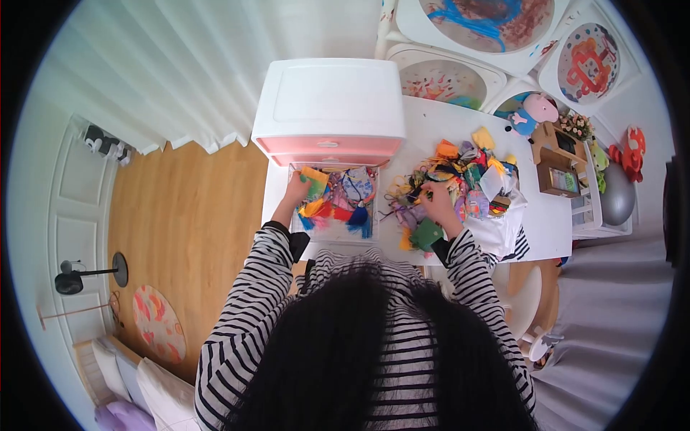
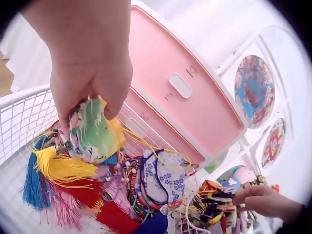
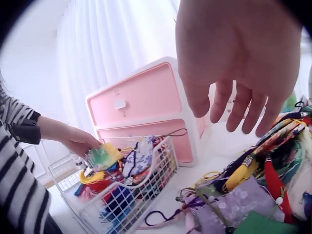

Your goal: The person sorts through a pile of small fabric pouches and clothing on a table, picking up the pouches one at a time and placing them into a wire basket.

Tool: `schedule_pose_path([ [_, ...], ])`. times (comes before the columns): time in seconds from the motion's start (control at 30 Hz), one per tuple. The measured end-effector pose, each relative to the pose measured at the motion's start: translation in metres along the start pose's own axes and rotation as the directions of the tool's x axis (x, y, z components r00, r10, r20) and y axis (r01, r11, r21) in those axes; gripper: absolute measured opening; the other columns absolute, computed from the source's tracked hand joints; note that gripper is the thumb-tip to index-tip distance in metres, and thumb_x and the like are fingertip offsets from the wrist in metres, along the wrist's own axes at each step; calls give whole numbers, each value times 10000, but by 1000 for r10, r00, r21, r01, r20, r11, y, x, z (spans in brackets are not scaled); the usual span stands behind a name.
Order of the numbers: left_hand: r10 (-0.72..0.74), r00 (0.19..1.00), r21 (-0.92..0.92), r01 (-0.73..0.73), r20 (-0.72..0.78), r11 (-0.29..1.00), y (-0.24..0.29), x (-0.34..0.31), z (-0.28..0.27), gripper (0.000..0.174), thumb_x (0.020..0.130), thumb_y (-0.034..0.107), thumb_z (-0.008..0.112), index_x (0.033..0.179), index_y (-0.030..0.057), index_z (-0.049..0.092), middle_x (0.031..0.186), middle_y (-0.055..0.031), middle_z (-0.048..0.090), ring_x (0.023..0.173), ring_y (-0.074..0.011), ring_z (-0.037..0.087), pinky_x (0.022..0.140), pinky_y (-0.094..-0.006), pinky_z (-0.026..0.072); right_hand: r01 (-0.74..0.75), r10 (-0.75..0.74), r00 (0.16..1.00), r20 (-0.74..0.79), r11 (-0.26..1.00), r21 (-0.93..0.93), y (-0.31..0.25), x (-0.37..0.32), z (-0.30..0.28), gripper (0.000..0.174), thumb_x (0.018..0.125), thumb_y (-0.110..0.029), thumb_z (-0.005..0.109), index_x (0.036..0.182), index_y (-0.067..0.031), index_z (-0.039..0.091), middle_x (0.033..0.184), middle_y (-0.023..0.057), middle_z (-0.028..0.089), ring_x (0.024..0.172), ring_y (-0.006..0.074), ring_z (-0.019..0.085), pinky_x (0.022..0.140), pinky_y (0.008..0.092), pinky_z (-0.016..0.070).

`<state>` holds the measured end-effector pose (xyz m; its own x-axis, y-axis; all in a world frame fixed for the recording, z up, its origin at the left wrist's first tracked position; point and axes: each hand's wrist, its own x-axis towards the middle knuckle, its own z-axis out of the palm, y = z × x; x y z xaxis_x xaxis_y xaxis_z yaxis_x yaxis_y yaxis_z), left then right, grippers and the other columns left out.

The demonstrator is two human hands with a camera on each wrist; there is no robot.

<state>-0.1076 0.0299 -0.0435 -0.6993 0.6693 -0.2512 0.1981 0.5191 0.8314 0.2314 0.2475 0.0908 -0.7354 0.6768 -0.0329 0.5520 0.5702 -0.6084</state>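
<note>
My left hand [image 2: 95, 68] pinches a green and yellow fabric pouch [image 2: 95, 134] by its upper edge, inside a white wire basket drawer [image 3: 163, 170]. Under the pouch lie a yellow tassel [image 2: 66, 168], red and blue tassels, and a white pouch with blue flowers [image 2: 170, 175]. To the right, my right hand [image 3: 239, 63] hangs over a heap of colourful sachets and cords, its fingers relaxed and pointing down with nothing between them. Close below it are a lilac pouch [image 3: 241, 204], a green pouch [image 3: 265, 225] and a red tassel [image 3: 276, 187].
Behind the basket stands a white chest with pink drawers [image 1: 327, 100]. At the white table's [image 1: 553, 223] back right are a pink and blue plush toy [image 1: 535, 111] and a wooden organizer [image 1: 557, 161]. Painted round panels [image 1: 589, 61] line the wall.
</note>
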Motion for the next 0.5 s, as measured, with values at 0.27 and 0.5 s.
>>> schedule_pose_path([
  [0.27, 377, 916, 454, -280, -138, 846, 72, -48, 8, 642, 720, 175, 569, 1255, -12, 268, 1212, -285, 334, 1131, -406, 346, 934, -453, 310, 69, -139, 976, -170, 929, -365, 46, 10, 8, 524, 647, -71, 566, 1154, -80, 434, 1008, 148, 499, 968, 342, 435, 849, 404, 363],
  [0.5, 73, 962, 395, -176, 262, 902, 37, -53, 23, 652, 727, 275, 572, 1277, 65, 292, 1285, -276, 266, 1178, -424, 292, 962, -455, 285, -97, 1, 987, -161, 803, -589, 52, 13, 25, 456, 676, -103, 550, 1123, -118, 464, 1040, 94, 499, 1018, 323, 439, 804, 437, 384],
])
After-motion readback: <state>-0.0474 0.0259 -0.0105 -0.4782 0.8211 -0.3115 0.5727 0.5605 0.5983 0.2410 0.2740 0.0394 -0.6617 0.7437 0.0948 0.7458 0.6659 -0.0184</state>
